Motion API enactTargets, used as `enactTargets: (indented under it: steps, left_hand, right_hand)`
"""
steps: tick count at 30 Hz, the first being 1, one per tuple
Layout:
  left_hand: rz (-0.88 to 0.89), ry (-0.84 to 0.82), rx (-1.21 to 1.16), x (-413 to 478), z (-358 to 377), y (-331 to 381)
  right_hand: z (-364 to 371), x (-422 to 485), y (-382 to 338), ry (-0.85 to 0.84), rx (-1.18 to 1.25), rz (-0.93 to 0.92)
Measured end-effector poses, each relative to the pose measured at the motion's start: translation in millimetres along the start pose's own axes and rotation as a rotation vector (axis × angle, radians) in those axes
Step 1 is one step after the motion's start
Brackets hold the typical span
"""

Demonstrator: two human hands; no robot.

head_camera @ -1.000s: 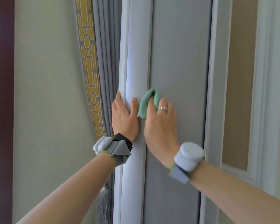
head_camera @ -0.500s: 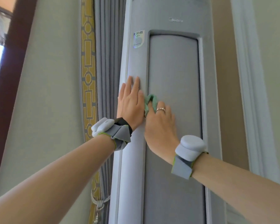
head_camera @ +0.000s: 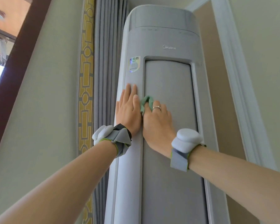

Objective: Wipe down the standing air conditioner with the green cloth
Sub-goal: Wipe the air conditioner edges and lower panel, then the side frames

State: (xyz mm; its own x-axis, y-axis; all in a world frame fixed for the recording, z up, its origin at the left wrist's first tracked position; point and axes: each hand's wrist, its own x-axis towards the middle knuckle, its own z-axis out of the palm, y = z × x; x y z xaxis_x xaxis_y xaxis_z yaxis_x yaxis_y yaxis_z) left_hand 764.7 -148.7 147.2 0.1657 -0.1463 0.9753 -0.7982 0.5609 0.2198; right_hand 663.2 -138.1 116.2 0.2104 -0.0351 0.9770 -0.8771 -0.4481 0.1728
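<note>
Grey air conditioner (head_camera: 168, 78) — right hand (head_camera: 157, 122) on green cloth (head_camera: 146, 103)

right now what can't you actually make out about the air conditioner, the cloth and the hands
All from the head view:
- Green cloth: mostly hidden under the right hand; its size and folds are unclear.
- Air conditioner: base cut off by the bottom edge; small marks near the top too faint to read.
- Left hand: palm faces the panel, so contact is unseen.
- Sticker: fine print too small.
</note>
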Motion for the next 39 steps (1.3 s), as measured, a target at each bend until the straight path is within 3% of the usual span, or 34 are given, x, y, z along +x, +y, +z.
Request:
enactTargets:
  steps: [2,9,17,23,26,29,33,39]
  left_hand:
    - [0.013,0.011,0.006,-3,1,-4]
    - [0.019,0.048,0.086,-2,7,-4]
    - [-0.001,0.075,0.121,-2,5,3]
    - [-0.103,0.129,0.235,5,7,24]
    - [-0.093,0.125,0.267,3,7,22]
    - [-0.090,0.134,0.266,3,9,20]
    - [-0.081,0.138,0.271,3,8,18]
    - [-0.086,0.127,0.291,3,8,17]
  right_hand:
    - [0,0,-1,-0.027,0.001,-0.009]
    - [-11,125,21,-0.050,0.018,0.131]
    - [-4,56,13,-0.023,0.072,0.023]
    - [-12,124,24,-0.012,-0.053,0.075]
    - [-9,146,30,0.075,-0.186,0.010]
    - [-15,156,45,0.164,-0.353,-0.184]
    - [-34,166,83,0.138,-0.414,-0.429]
    - [-37,150,97,0.184,-0.421,-0.319]
